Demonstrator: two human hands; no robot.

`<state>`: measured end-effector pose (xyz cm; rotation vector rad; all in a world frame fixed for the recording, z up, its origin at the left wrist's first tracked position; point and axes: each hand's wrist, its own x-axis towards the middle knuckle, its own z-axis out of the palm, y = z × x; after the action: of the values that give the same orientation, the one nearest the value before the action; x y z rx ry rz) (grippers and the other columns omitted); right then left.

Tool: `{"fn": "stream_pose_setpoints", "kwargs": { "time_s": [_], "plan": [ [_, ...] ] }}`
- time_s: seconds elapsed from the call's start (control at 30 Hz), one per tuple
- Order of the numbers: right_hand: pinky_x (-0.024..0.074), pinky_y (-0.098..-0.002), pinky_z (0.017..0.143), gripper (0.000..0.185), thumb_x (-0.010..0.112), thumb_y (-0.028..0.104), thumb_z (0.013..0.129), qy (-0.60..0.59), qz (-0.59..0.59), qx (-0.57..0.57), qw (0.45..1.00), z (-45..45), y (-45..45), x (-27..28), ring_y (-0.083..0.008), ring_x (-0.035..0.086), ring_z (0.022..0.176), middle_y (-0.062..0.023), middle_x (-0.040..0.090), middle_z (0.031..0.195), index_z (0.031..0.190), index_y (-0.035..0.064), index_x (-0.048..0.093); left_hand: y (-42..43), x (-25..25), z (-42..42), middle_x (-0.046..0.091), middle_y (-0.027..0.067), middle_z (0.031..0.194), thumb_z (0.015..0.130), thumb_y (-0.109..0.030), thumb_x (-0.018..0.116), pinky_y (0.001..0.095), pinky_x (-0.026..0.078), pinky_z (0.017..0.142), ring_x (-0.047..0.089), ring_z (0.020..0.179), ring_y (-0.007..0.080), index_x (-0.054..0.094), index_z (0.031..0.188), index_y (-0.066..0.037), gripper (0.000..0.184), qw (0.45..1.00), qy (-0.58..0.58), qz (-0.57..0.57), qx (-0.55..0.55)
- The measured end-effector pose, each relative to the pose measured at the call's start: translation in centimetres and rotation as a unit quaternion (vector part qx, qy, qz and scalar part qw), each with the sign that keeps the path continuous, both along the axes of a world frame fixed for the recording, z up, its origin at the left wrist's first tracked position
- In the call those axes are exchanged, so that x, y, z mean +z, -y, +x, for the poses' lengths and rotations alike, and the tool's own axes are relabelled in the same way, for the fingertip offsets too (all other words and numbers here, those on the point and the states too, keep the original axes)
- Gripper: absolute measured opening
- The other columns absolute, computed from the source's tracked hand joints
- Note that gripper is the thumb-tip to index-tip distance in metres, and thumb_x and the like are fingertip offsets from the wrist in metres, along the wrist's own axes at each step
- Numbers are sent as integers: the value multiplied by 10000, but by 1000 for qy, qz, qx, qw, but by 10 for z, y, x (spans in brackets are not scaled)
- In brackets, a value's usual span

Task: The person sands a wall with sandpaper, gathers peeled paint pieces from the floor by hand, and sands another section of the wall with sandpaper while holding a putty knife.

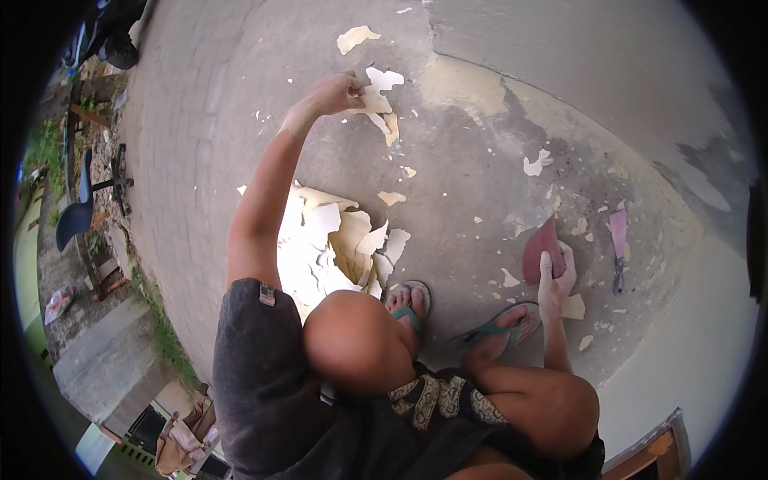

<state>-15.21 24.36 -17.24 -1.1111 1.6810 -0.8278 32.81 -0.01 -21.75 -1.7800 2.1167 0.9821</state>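
My left hand point(336, 94) reaches far out over the concrete floor, its fingers closed on a peeled paint flake point(374, 102). More white and cream pieces lie right around its fingertips. My right hand point(558, 270), dusted with white, grips a folded dark red sheet that looks like sandpaper point(541, 248), thumb on its near face. To the right of that hand a scraper point(618, 248) with a pinkish blade and dark handle lies on the floor. A large pile of paint peelings point(324, 240) rests beside my left knee.
A wall point(576, 48) with bare, peeled patches runs along the upper right. Smaller flakes point(538, 163) are scattered across the floor point(456, 224). My sandalled feet point(410, 308) stand between the pile and the wall. A blue chair point(76, 216) is at the far left.
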Motion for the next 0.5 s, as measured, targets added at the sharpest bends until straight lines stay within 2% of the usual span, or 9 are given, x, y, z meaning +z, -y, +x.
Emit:
{"fn": "stream_pose_setpoints", "kwargs": {
  "time_s": [0.1,0.13,0.23,0.33,0.43,0.5],
  "plan": [
    [446,-275,860,248,578,100,929,3,6,-1,1000,3,2,0,-133,550,959,-67,580,1032,1136,-32,545,7,-7,-15,498,35,1375,812,-219,671,393,470,862,604,1059,267,699,952,-92,191,992,-11,-116,-53],
    [446,-276,861,249,577,101,929,3,10,-3,1000,5,2,0,-134,550,959,-67,580,1032,1137,-31,545,9,-20,-13,390,16,1476,807,-214,676,397,470,877,601,1074,264,699,941,-96,180,987,-8,-140,-73],
    [446,-279,865,254,581,106,925,9,19,-8,1000,6,1,5,-137,552,960,-70,582,1035,1138,-28,548,12,-19,-22,488,31,1378,794,-203,681,392,475,865,604,1059,263,684,913,-86,167,993,-51,-106,-7],
    [447,-282,863,260,586,113,921,-1,13,-10,1000,2,-4,1,-142,554,956,-75,585,1034,1138,-28,549,10,-22,-16,588,21,1165,767,-140,659,367,489,802,608,983,263,662,930,-135,164,991,-17,-130,-32],
    [449,-285,860,261,588,115,920,-20,10,-8,1000,1,-6,1,-148,556,950,-79,587,1028,1133,-30,550,10,-24,-6,616,49,1049,778,-176,696,365,482,807,620,957,245,651,984,-90,228,992,-21,-118,-30],
    [450,-287,859,261,588,118,921,-24,12,-7,1000,2,-5,6,-151,558,948,-82,588,1024,1131,-31,549,20,-34,12,614,62,1009,767,-178,707,361,480,800,621,933,245,642,1041,-95,293,991,-102,-62,59]
  ]
}}
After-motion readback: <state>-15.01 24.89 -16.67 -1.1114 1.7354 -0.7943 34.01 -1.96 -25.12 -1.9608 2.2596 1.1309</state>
